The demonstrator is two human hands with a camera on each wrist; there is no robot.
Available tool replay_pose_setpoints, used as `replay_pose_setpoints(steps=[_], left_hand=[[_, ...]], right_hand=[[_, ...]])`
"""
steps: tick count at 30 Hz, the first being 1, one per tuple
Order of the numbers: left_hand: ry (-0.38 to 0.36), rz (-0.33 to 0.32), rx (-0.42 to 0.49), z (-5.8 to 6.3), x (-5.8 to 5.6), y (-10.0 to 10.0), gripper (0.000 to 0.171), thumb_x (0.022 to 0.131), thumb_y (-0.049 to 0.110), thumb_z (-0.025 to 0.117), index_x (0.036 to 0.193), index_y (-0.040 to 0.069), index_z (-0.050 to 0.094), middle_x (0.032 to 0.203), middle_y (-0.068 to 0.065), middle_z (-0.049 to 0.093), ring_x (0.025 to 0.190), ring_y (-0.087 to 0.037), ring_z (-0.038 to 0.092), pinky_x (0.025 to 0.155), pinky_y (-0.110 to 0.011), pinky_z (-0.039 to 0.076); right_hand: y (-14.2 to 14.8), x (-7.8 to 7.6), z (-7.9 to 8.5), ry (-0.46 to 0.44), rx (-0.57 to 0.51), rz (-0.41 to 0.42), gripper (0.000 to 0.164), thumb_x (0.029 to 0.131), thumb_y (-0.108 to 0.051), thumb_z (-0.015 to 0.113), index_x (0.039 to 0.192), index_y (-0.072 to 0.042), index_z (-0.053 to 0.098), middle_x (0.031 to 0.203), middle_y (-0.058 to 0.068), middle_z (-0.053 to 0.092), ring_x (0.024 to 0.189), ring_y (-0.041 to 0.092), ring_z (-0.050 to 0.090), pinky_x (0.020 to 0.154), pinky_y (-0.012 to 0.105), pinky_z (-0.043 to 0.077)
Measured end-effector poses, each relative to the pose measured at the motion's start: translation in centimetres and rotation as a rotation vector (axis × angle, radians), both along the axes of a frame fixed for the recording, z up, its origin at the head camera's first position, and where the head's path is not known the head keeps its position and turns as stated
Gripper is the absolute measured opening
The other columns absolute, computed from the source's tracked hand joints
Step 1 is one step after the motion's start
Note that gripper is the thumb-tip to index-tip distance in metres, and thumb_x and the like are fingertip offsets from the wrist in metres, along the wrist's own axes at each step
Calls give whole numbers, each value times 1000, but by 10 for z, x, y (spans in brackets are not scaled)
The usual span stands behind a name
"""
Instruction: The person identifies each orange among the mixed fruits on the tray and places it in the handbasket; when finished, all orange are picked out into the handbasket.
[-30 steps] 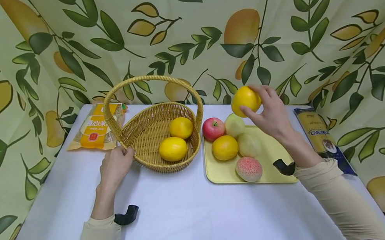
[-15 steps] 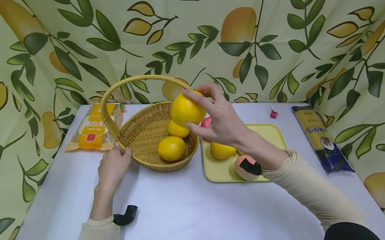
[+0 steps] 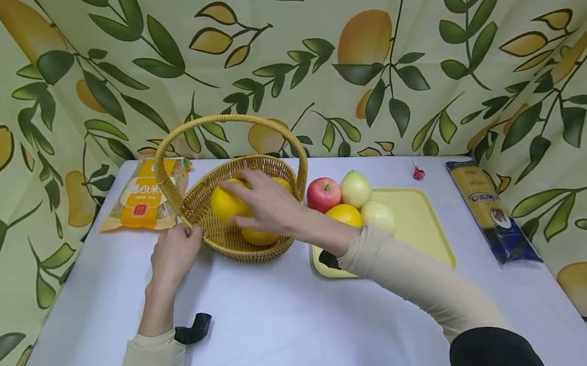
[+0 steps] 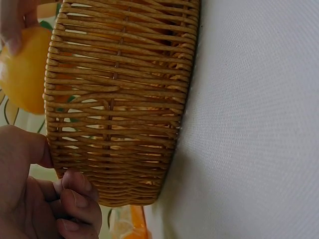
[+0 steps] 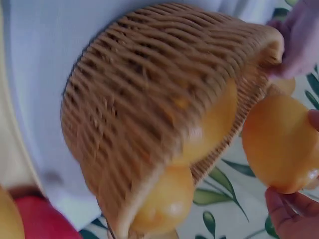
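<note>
My left hand (image 3: 173, 255) grips the near-left rim of a wicker basket (image 3: 242, 256) with a tall arched handle. In the left wrist view the thumb lies at the rim and the other fingers are curled below it. My right hand (image 3: 269, 203) holds a round yellow-orange fruit (image 3: 224, 202) over the left part of the basket. The right wrist view has this fruit (image 5: 279, 144) above the rim, fingertips on its side. Two similar fruits lie in the basket, a near one (image 3: 259, 237) and a far one (image 3: 284, 183), both partly hidden by the right hand.
Right of the basket, a yellow tray (image 3: 420, 217) carries a red apple (image 3: 324, 194), pale green fruits (image 3: 355, 188) and another yellow-orange fruit (image 3: 345, 214). An orange-labelled food bag (image 3: 144, 192) lies left, a blue-and-gold packet (image 3: 492, 213) right. A small red item (image 3: 418, 173) sits behind the tray.
My right hand has carried the yellow-orange fruit leftward from above the tray to over the basket. The right forearm now covers the pink speckled fruit. My left hand stays on the rim.
</note>
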State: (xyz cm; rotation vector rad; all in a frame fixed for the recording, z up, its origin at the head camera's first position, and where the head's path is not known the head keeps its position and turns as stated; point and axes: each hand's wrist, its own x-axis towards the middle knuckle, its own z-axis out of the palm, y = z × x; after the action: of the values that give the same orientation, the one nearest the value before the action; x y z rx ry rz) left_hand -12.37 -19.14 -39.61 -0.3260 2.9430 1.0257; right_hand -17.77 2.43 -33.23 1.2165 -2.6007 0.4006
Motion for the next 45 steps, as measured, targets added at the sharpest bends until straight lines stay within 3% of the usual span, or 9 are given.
replay_pose_setpoints(steps=[10,17,25,40,45], left_hand=[[-13,-8,-2,1,-1,1,36,98,30,38,70,8,46,59,-4,44,53,-19,42,47,-31,32],[-25,-12,-2,2,0,-1,39,99,34,37,71,8,46,60,-3,44,54,-19,43,47,-31,32],[-11,-14,3,1,1,0,38,99,31,37,71,8,46,59,-3,43,52,-19,42,46,-30,32],[-26,-12,12,2,1,-1,38,100,33,38,72,8,47,59,-3,43,52,-18,41,47,-30,31],[-33,-13,9,2,0,-1,40,100,34,38,72,8,47,60,-3,43,54,-18,42,48,-30,31]], right_hand=[[-23,1,-20,-31,173,-10,61,89,-39,67,144,-22,46,138,13,51,118,27,55,96,35,50],[-31,1,-22,-65,275,45,57,93,-38,63,145,-27,45,146,15,47,128,30,52,105,40,46],[-36,4,-21,-179,406,51,51,97,-25,57,146,-26,43,152,17,41,137,34,45,110,43,41],[-31,8,-16,-195,402,75,51,97,-29,56,147,-24,43,154,17,38,140,34,43,112,43,38],[-15,11,-6,-210,335,72,50,96,-27,58,145,-23,45,153,13,41,141,29,42,113,41,38]])
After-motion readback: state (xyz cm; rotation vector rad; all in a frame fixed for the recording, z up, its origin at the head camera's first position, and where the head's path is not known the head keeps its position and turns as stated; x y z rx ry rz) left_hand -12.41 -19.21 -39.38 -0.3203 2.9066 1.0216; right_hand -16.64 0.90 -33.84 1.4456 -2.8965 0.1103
